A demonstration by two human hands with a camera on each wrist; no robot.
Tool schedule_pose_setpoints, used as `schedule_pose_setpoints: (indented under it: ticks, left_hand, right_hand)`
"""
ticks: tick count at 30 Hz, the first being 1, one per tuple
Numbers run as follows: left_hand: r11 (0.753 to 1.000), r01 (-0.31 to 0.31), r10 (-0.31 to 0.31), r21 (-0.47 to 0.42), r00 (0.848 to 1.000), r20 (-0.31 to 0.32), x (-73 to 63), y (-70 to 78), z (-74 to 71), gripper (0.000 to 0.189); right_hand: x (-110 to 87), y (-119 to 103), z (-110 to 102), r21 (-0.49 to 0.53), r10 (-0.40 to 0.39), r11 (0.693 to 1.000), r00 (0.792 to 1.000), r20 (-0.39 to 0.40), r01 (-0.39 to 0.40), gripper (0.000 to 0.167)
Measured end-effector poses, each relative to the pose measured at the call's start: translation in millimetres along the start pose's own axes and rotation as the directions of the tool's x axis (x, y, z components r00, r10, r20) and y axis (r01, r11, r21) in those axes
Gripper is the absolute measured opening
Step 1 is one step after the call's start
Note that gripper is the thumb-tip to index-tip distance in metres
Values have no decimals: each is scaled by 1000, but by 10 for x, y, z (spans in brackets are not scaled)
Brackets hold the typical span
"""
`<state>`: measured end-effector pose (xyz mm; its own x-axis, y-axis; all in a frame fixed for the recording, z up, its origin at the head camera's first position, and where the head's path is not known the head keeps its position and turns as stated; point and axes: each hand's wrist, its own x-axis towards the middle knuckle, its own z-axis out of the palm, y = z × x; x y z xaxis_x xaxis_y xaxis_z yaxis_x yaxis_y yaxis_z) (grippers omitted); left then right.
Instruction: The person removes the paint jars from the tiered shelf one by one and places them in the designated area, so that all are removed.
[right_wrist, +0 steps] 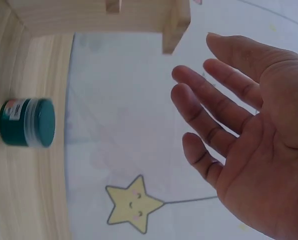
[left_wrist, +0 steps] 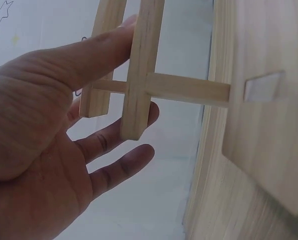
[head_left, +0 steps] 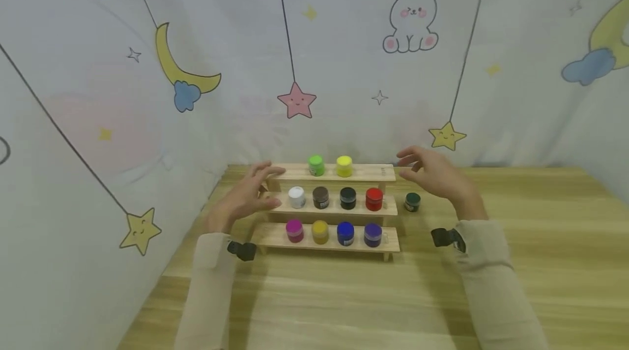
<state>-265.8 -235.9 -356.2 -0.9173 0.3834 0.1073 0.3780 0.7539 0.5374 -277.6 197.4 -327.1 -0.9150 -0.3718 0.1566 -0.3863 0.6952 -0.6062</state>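
Observation:
A three-tier wooden rack [head_left: 324,246] stands on the table with small paint jars on its steps. Light green [head_left: 316,165] and yellow [head_left: 344,166] jars occupy the top. White, brown, black and red [head_left: 374,199] ones line the middle, and magenta [head_left: 294,231], ochre, blue and purple jars the bottom. At the rack's left end is my left hand [head_left: 245,194], fingers loosely spread beside the upper steps; its thumb overlaps the wooden ends in the left wrist view. My right hand [head_left: 434,175] hovers off the right end, empty, fingers relaxed. Below it, a dark green jar [right_wrist: 26,122] sits on the table.
The wooden table [head_left: 516,241] extends to the right and in front of the rack. Behind it hangs a pale curtain [head_left: 236,22] printed with stars, moons and a rabbit, which also runs along the left side.

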Motion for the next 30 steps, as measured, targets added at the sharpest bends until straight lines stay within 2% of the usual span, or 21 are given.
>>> schedule_pose_setpoints:
  ticks: [9, 16, 21, 23, 30]
  left_hand:
    - [1000, -16, 16, -5, 1000, 1, 11, 1, 21, 70]
    - [997, 42, -41, -65, 999, 13, -40, 8, 1, 70]
    - [995, -20, 22, -94, 999, 25, -12, -25, 12, 70]
    - [994, -25, 29, -104, 999, 37, -11, -37, 13, 71]
    - [995, 59, -52, -85, 995, 88, -28, -2, -6, 73]
  right_hand:
    - [114, -242, 144, 19, -114, 993, 993, -11, 114, 34]
    - [265, -406, 282, 78, -150, 986, 989, 9, 149, 36]
    - [361, -505, 364, 96, -158, 983, 987, 23, 155, 37]
    - [387, -534, 397, 104, -152, 984, 988, 37, 147, 38]
    - [446, -569, 469, 111, -122, 987, 992, 44, 117, 36]
